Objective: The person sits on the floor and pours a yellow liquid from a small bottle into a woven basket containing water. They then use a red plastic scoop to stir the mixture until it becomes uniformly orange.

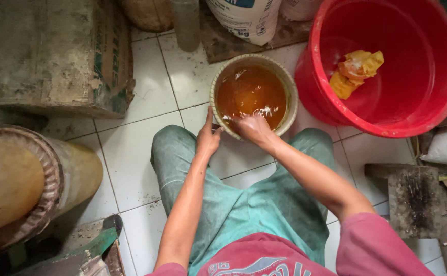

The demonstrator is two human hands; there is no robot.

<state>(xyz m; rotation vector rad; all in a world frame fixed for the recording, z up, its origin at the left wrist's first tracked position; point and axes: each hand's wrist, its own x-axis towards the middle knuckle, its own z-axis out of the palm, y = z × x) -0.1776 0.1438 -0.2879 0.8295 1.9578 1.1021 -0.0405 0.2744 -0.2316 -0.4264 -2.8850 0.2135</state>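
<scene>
Your knees frame the bowl (290, 89) — left hand (207, 137) steadies its rim, fingers loose; right hand (253, 127) dips into amber liquid, grip hidden — washing seemingly midway.

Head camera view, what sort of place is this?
Probably a cramped home work or storage corner: white tiled floor, a worn cardboard box, sacks, and a red bucket beside a bowl of amber liquid.

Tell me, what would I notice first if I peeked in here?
Probably the big red bucket at the upper right, with a yellow lump inside. Next to it, in the middle, a small bowl holds brown liquid; the right hand dips into it while the left hand steadies its rim.
</scene>
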